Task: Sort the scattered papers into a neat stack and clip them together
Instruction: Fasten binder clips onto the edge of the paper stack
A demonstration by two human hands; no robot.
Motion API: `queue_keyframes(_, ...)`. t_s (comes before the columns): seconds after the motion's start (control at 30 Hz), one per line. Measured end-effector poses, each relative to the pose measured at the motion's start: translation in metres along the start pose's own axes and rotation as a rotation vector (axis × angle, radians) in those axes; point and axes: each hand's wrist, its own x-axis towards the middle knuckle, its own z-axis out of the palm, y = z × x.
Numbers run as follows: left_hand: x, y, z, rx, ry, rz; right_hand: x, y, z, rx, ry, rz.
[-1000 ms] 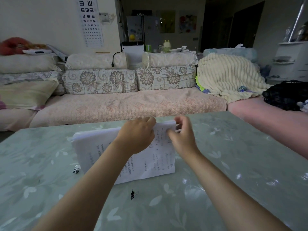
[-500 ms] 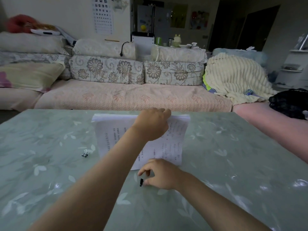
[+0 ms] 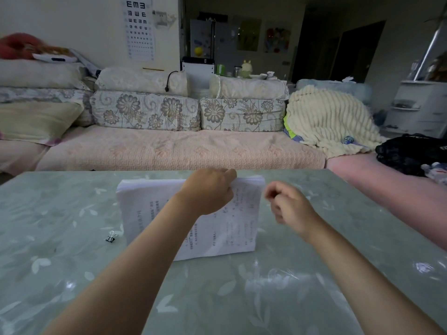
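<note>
A stack of white printed papers (image 3: 150,209) stands tilted on the green leaf-patterned table (image 3: 242,298), its bottom edge on the surface. My left hand (image 3: 208,189) grips the stack's top edge near the right corner and holds it up. Just right of that corner hovers my right hand (image 3: 287,204), its fingers curled and pinching a small black binder clip (image 3: 269,195) that is mostly hidden. A second binder clip (image 3: 111,236) lies on the table left of the stack.
A long sofa (image 3: 169,151) with floral cushions runs behind the table's far edge. A cream blanket (image 3: 329,119) and a black bundle (image 3: 411,151) lie to the right. A pink-covered seat (image 3: 399,189) borders the table's right side.
My right hand went from the stack's top down to the black clip on the table in front, picked it up, and rose to the stack's top right corner. That clip is off the table.
</note>
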Motion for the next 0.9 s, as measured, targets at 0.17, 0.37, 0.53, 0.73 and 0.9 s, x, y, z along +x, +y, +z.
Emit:
queue_keyframes(0.17, -0.001, 0.003, -0.002, 0.003, 0.007, 0.002, 0.017, -0.004, -0.002, -0.101, 0.159, -0.079)
queue_keyframes(0.37, 0.0, 0.012, -0.011, 0.018, -0.038, -0.03, 0.027, -0.004, 0.004, -0.12, 0.101, -0.142)
queue_keyframes(0.53, 0.012, 0.024, -0.006, 0.063, 0.044, -0.037, 0.032, -0.003, 0.004, -0.04, 0.064, -0.152)
queue_keyframes(0.73, 0.016, 0.036, 0.006, 0.014, 0.108, -0.034, 0.034, -0.004, 0.001, -0.063, 0.051, -0.098)
queue_keyframes(0.9, 0.018, 0.033, 0.005, -0.001, 0.086, -0.037, 0.039, -0.006, -0.014, -0.244, 0.148, -0.048)
